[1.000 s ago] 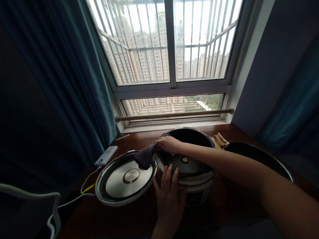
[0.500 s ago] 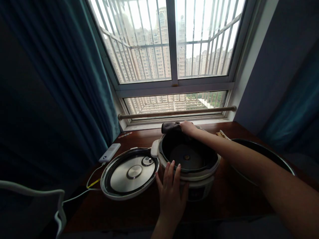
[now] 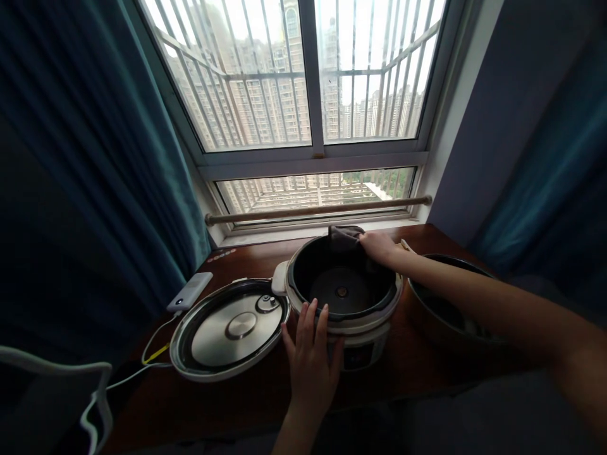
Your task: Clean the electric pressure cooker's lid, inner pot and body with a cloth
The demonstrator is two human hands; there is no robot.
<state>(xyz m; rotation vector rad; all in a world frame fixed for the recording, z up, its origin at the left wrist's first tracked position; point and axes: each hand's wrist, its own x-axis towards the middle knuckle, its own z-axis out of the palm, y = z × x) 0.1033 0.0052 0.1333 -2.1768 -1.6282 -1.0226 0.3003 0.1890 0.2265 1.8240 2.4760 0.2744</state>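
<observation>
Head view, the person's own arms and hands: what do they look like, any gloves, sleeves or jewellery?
The left hand is bare, with no glove, ring or watch showing. The right hand wears no glove either; its fingers are partly hidden, so I can't rule out a ring. The right forearm shows no sleeve, band or watch.

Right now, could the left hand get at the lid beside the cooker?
Probably yes: the left hand is spread against the front of the cooker, holding nothing and close to the right edge of the lid, with nothing visible in the way.
</observation>
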